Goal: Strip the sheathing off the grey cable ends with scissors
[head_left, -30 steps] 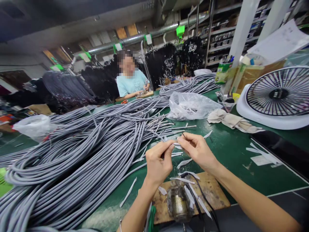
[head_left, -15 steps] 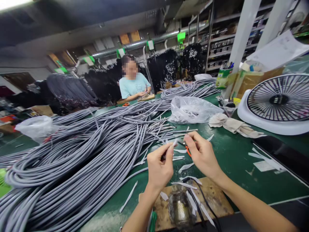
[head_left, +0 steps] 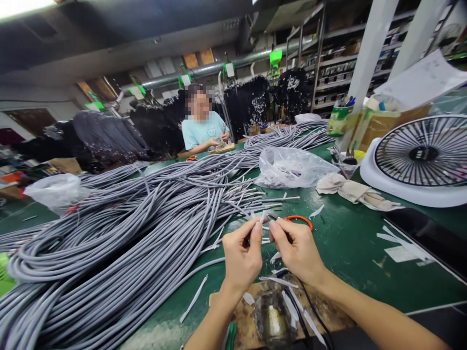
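Observation:
My left hand [head_left: 242, 253] is closed in a pinch, with a small white strip [head_left: 263, 217] poking up from between thumb and forefinger. A grey cable [head_left: 204, 265] runs in from the left and disappears behind this hand; whether the fingers grip it I cannot tell. Close to the strip, my right hand [head_left: 301, 250] is also pinched, thumb against forefinger, and what lies between them is too small to make out. Behind the right hand rest orange-handled scissors [head_left: 308, 222], partly hidden. Many grey cable ends [head_left: 248, 194] lie just beyond my hands.
A large heap of grey cables [head_left: 146, 233] covers the table's left side. Below my hands is a wooden board [head_left: 246, 321] with a glass-like block [head_left: 272, 311]. A plastic bag [head_left: 292, 167], cloth gloves [head_left: 353, 189] and a fan [head_left: 423, 153] stand right. A co-worker [head_left: 204, 131] sits opposite.
My right hand has moved left and slightly down, bringing its fingertips nearer the left hand's. More of the orange scissor handles shows now. The left hand stays nearly in place.

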### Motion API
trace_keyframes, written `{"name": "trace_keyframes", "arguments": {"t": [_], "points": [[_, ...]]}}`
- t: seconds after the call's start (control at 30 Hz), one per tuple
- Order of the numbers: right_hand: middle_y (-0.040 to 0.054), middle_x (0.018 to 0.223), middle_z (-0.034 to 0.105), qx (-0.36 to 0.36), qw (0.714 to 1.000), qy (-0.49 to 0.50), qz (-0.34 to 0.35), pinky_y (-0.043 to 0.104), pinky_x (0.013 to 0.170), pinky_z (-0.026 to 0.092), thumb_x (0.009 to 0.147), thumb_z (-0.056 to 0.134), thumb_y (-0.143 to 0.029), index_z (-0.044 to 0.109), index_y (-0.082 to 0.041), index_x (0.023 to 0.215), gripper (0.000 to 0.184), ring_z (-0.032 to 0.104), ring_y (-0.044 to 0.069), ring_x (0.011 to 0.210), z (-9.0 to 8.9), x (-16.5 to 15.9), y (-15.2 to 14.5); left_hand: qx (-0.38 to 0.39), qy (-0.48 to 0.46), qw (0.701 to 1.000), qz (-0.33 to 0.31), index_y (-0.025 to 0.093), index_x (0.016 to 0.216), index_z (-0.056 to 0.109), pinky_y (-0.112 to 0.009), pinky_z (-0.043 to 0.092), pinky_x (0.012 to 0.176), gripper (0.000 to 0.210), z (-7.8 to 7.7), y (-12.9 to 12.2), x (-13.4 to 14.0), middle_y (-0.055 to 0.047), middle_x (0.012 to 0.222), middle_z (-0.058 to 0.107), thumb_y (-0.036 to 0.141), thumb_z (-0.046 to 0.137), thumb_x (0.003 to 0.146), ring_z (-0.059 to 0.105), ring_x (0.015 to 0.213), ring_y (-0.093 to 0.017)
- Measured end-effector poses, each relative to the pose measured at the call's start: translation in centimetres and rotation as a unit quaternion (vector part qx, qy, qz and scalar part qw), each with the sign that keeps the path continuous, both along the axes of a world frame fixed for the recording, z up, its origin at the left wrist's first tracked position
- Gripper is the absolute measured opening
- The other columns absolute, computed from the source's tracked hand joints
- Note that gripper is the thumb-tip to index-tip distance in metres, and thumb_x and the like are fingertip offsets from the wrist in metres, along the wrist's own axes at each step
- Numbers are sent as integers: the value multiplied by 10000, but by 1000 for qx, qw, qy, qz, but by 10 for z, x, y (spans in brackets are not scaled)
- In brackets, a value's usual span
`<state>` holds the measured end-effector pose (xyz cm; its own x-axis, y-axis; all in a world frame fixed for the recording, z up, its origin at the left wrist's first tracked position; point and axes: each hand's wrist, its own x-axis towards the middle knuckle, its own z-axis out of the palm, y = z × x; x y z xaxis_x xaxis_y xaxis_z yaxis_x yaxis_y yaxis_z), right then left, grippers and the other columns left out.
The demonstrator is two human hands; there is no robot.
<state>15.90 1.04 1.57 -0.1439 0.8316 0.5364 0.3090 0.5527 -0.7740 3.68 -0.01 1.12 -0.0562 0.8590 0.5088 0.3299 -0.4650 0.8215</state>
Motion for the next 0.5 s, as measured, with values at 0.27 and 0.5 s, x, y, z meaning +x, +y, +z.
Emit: {"name": "trace_keyframes", "arguments": {"t": [0.27,0.5], "points": [[-43,470,343,25,999,-34,7,224,452,252,887,366,-282,366,-181,520,380,317,72,433,1,0,-2,-11,-33,999,7,148,974,674,-195,398,468,262,1,0,-1,-44,685,635,281,500,829,546,555,-114],[-45,461,345,14,1000,-26,1,224,440,251,882,368,-286,370,-182,522,374,317,72,421,0,-5,-5,18,0,1000,20,146,953,675,-216,457,536,241,0,-1,-1,-70,797,681,253,501,825,595,618,-136]]}}
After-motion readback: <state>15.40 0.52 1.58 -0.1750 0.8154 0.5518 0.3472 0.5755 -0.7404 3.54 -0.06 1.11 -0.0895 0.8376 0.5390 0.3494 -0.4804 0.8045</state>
